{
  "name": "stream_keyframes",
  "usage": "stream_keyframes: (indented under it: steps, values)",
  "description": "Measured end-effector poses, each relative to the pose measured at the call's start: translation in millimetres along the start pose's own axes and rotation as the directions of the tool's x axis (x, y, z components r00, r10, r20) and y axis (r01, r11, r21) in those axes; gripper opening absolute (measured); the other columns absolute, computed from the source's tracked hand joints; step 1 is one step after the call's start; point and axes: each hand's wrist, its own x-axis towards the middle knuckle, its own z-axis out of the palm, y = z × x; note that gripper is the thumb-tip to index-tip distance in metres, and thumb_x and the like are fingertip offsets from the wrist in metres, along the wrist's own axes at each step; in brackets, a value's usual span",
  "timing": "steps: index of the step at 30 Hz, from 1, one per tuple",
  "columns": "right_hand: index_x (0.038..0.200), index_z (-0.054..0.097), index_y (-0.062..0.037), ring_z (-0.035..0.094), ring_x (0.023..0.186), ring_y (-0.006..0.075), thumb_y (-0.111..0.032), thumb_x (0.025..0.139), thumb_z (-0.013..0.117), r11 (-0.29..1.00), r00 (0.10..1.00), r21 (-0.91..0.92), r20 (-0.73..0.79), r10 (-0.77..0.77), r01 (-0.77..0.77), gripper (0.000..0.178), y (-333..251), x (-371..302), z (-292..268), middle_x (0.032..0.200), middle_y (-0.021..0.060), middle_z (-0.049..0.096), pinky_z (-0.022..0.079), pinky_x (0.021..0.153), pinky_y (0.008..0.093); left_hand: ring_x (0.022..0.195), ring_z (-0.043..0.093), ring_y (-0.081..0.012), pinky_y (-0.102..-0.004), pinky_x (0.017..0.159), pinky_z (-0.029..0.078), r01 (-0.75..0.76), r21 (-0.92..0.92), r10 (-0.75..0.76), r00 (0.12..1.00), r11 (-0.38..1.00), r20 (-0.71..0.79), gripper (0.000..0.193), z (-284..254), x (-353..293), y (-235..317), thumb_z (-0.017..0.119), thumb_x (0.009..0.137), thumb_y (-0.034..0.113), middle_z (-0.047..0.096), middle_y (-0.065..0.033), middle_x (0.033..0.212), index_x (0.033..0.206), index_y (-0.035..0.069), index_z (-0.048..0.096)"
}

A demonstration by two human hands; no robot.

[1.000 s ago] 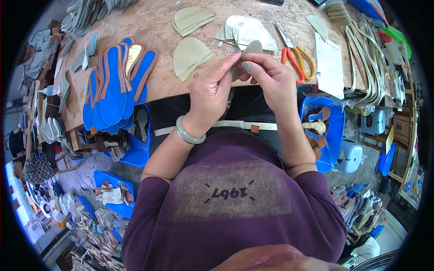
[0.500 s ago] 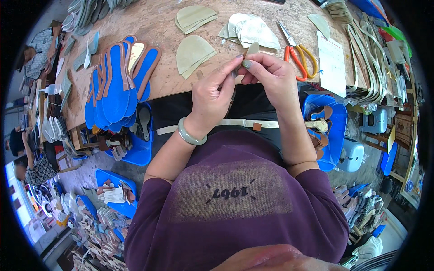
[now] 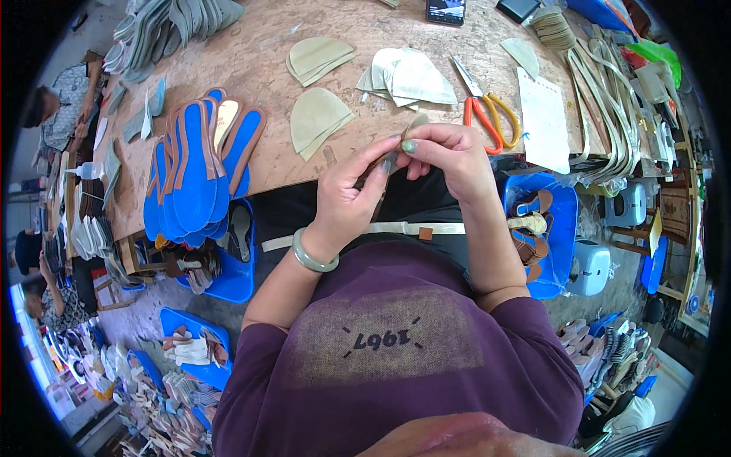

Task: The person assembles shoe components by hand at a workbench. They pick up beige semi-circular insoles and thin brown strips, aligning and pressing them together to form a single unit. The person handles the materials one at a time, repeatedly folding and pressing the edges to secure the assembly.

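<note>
My left hand (image 3: 352, 186), with a pale bangle (image 3: 308, 255) at its wrist, is closed in a pinch. My right hand (image 3: 451, 156) pinches beside it, the fingertips of both almost meeting over the table's near edge. Between them is a thin beige and brown piece (image 3: 417, 121); its rounded tip sticks up past the fingers, and a narrow brown part seems to hang below the left fingers. Most of it is hidden. Half-round beige pieces (image 3: 320, 122) lie just ahead, near a fan of whitish ones (image 3: 411, 78). Orange- and yellow-handled scissors (image 3: 491, 114) rest open to the right.
Blue insoles with brown edging (image 3: 199, 179) are heaped at the left table edge. A paper sheet (image 3: 542, 122) and pale strips (image 3: 609, 114) lie right, a phone (image 3: 445, 11) at the far side. Blue bins (image 3: 560, 228) stand below. Another person (image 3: 65, 114) is at far left.
The view has shifted so the table sits lower, bringing the phone further into sight. Both hands stay pinched together at the same piece, with the fingers only slightly moved.
</note>
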Motion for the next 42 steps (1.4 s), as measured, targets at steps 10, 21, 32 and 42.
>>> stream_keyframes:
  steps: [10, 21, 32, 42]
  values:
    - [0.091, 0.069, 0.0005, 0.061, 0.063, 0.0073, -0.011, 0.086, 0.063, 0.998, 0.999, -0.067, 0.034, -0.005, 0.007, 0.014, -1, -11, 2, 0.076, 0.0037, 0.068, 0.047, 0.057, 0.0205, 0.085, 0.063, -0.0097, -0.0232, 0.074, 0.051, -0.088, 0.165, 0.083, 0.996, 0.982, 0.036, 0.026, -2, -7, 14, 0.057, 0.088, -0.004, 0.067, -0.0068, 0.099, 0.113, 0.0, 0.064]
    - [0.084, 0.067, -0.0006, 0.057, 0.06, 0.0108, -0.006, 0.078, 0.063, 0.884, 0.924, -0.278, 0.042, -0.381, 0.377, 0.009, 21, -19, 24, 0.069, 0.0045, 0.062, 0.046, 0.057, 0.0255, 0.091, 0.057, -0.0092, -0.0226, 0.079, 0.046, 0.263, -0.39, -0.266, 0.963, 0.882, 0.048, 0.026, -9, -4, 5, 0.054, 0.098, 0.019, 0.06, -0.0058, 0.099, 0.111, -0.002, 0.06]
    - [0.085, 0.064, 0.004, 0.06, 0.075, 0.0125, -0.006, 0.08, 0.066, 0.984, 0.978, 0.083, 0.123, -0.167, 0.158, 0.011, 32, -15, 15, 0.08, 0.0062, 0.063, 0.048, 0.07, 0.0254, 0.074, 0.058, -0.0047, -0.0203, 0.066, 0.047, 0.311, -0.633, -0.37, 0.928, 0.709, 0.042, 0.021, -4, -2, 3, 0.051, 0.099, 0.019, 0.063, -0.0009, 0.085, 0.098, 0.0, 0.062]
    - [0.08, 0.067, 0.0002, 0.059, 0.059, 0.0084, -0.026, 0.088, 0.067, 0.958, 0.997, -0.277, 0.031, -0.071, 0.077, 0.027, 26, -9, 15, 0.064, 0.0057, 0.063, 0.047, 0.053, 0.0258, 0.081, 0.067, -0.0164, -0.0263, 0.068, 0.054, -0.223, 0.296, 0.232, 0.973, 0.929, 0.007, 0.019, 7, -2, 5, 0.061, 0.088, -0.002, 0.067, -0.0115, 0.098, 0.106, -0.002, 0.063]
